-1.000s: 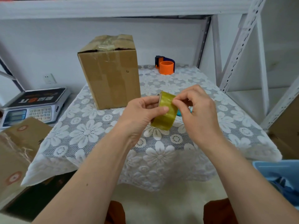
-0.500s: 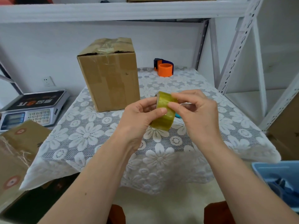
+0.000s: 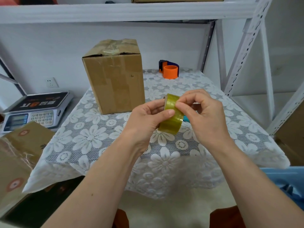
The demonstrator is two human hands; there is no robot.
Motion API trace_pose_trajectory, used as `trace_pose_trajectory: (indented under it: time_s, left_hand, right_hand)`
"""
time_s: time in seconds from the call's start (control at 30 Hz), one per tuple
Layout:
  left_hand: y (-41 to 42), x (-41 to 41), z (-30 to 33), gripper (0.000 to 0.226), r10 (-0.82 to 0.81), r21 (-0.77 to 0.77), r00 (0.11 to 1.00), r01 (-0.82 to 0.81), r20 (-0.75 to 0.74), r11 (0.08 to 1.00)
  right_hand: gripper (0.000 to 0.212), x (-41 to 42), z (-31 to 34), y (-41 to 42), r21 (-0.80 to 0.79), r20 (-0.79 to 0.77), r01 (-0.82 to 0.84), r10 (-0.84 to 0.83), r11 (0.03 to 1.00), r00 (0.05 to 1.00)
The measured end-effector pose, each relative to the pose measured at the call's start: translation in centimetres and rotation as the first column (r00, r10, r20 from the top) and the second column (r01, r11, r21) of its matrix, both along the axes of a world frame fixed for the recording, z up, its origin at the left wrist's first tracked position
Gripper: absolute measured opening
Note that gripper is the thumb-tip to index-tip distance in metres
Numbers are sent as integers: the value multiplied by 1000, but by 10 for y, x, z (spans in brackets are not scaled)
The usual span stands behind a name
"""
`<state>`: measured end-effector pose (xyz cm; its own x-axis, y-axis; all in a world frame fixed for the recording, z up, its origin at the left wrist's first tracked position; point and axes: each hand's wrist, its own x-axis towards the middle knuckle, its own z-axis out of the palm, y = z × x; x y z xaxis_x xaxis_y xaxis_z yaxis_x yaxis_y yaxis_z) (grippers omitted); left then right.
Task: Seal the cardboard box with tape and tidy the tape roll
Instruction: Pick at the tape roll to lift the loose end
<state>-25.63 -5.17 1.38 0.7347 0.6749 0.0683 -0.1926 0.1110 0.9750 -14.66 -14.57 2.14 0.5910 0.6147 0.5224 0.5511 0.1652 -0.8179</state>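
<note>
My left hand (image 3: 146, 119) grips the yellowish tape roll (image 3: 171, 116) above the counter (image 3: 92, 139); my right hand (image 3: 204, 116) pinches its surface. The cardboard box (image 3: 115, 79) stands beyond my left hand.

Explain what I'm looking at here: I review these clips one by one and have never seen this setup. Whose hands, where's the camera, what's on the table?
There is no machine: a person wears a wide-angle camera on the head, looking down at their own bare hands. The left hand grips a yellowish roll of packing tape, while the right hand pinches at its surface, probably hunting the loose end. On the lace tablecloth stand a cardboard box, tape already on its top, and an orange tape dispenser. A weighing scale sits to the left.
</note>
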Motion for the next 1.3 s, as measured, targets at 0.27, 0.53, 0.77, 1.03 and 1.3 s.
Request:
trace_pose_trajectory:
  time_s: [0.27,0.53,0.77,1.03,1.3]
  left_hand:
    - [-2,-1,2,35,32,59,999,-30,-39,998]
    - [-3,-1,2,36,43,56,998,-40,-48,998]
    - [-5,-3,2,35,44,114,996,-35,-78,993]
    - [1,-4,5,40,23,127,997,-14,-69,992]
    - [-1,-8,2,51,56,167,996,-43,-72,985]
  right_hand:
    - [20,-5,-2,7,-6,-84,68,-68,998,994]
    - [21,-6,0,4,25,-163,-7,11,1000,987]
    - [17,-7,1,7,-1,-165,24,-24,1000,986]
    - [19,-7,-3,7,50,-212,-21,31,999,977]
    - [15,-14,-7,10,66,-64,43,-39,997,997]
